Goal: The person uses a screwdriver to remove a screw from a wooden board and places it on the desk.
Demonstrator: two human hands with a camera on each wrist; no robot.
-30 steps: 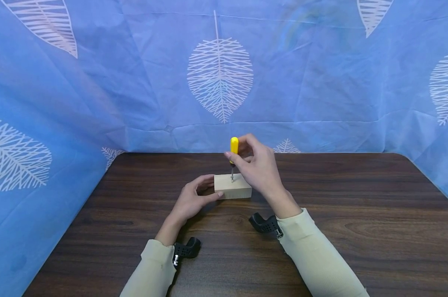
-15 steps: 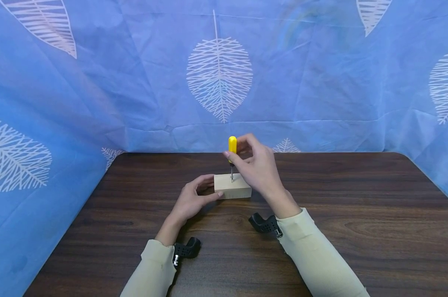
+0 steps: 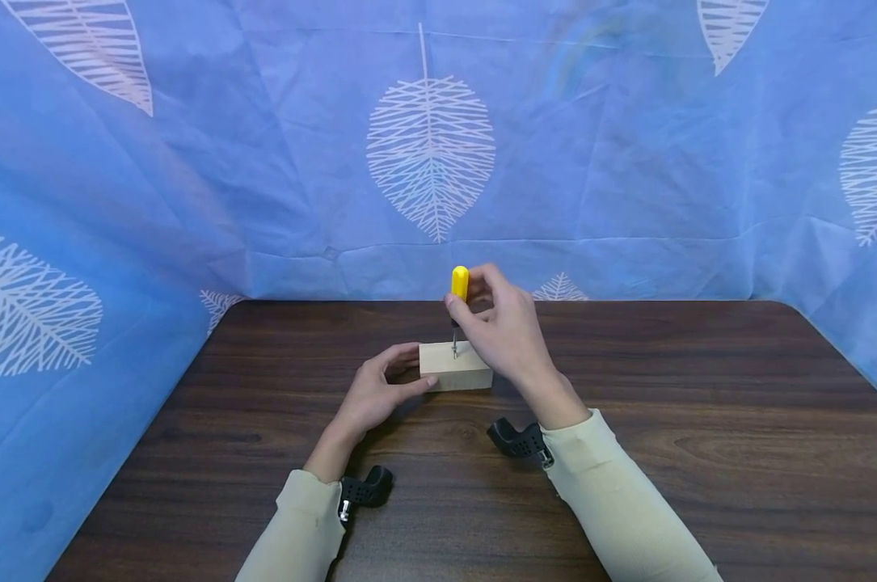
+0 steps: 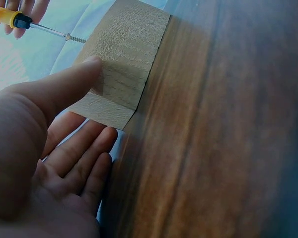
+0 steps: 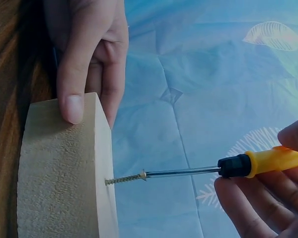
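A pale wooden block point(image 3: 456, 378) lies on the table, its left end held by my left hand point(image 3: 368, 394), thumb on the near side and fingers behind. From the block's top stands a screw point(image 5: 125, 179), most of its thread showing above the wood. My right hand point(image 3: 511, 327) grips the yellow handle of a screwdriver point(image 3: 459, 284) between thumb and fingers. The screwdriver's metal shaft meets the screw head, roughly in line with the screw, as the right wrist view shows. In the left wrist view, the left thumb point(image 4: 72, 85) presses the block's side.
A dark wood-grain table point(image 3: 671, 453) spreads around both hands. Behind it hangs a blue cloth point(image 3: 300, 162) printed with white leaves. Black wrist mounts point(image 3: 368, 487) sit at both cuffs, just above the table.
The screwdriver handle leaned slightly left, then came back right, with the right thumb and fingertips shifting on it. The left hand and block have stayed put.
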